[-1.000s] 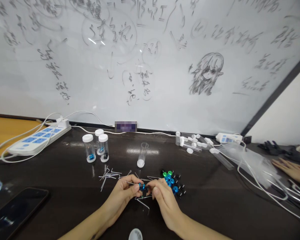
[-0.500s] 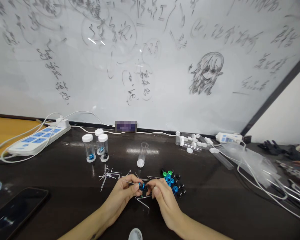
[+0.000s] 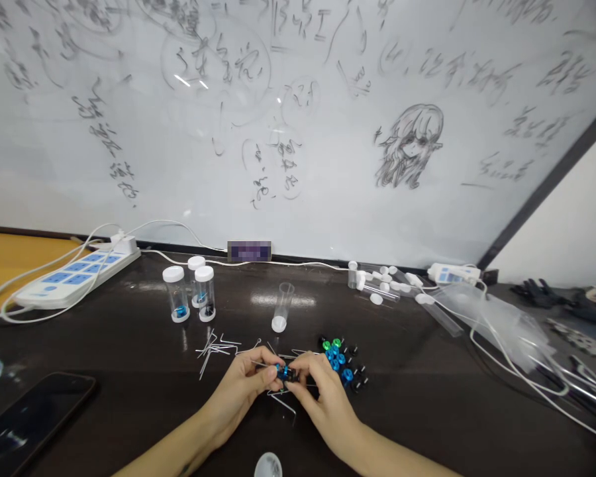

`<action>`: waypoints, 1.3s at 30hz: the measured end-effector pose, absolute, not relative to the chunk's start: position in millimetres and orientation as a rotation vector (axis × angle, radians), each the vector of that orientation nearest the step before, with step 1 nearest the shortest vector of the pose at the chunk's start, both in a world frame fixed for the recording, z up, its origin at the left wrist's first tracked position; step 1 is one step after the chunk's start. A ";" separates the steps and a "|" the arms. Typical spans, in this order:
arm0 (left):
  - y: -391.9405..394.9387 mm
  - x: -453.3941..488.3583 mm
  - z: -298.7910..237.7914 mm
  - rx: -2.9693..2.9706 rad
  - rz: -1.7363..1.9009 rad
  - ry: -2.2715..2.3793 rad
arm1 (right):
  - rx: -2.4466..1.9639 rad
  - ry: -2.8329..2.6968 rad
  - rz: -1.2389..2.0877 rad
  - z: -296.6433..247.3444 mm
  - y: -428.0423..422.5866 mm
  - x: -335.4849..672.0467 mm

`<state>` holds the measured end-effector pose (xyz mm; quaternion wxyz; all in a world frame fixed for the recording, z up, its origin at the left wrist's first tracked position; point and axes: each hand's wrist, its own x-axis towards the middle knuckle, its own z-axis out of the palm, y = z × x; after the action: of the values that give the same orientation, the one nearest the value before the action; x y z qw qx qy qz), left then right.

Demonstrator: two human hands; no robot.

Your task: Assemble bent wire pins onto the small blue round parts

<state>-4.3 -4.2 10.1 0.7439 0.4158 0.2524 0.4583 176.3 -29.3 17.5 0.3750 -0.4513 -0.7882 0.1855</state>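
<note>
Between my fingertips is a small blue-and-black part [image 3: 285,373], partly covered by the fingers; its exact kind is too small to tell. My left hand [image 3: 241,387] pinches its blue side, and a thin metal rod shows along those fingers. My right hand [image 3: 325,394] has thumb and forefinger closed on the black end. Bent metal hex keys [image 3: 283,404] lie beneath the hands, and more hex keys [image 3: 211,348] lie to the left. Beside my right hand is a cluster of blue, green and black small parts [image 3: 335,358], with black screws [image 3: 360,381] among them.
An uncapped clear tube [image 3: 284,305] stands upright on a white base. White-capped tubes [image 3: 177,295] hold small parts. Loose tubes and white caps [image 3: 385,285] lie at the back right. A power strip [image 3: 74,275], a phone [image 3: 34,421], a plastic bag [image 3: 501,324] and cables surround the area.
My right thumb and forefinger have closed in on the black end, bringing it against the blue part. My left hand has barely moved.
</note>
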 end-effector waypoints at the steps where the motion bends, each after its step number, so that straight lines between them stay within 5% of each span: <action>1: -4.0 -4.2 10.2 0.912 1.005 0.552 | -1.156 -2.015 0.479 17.4 -29.0 176.5; 39: -4.7 -3.7 9.1 0.905 1.004 0.560 | -1.196 -2.053 0.505 22.6 -29.5 175.5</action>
<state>-3.7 -4.7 9.1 0.7441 0.4133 0.2558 0.4584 175.5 -29.5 22.6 0.3489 -0.4614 -0.7921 0.1949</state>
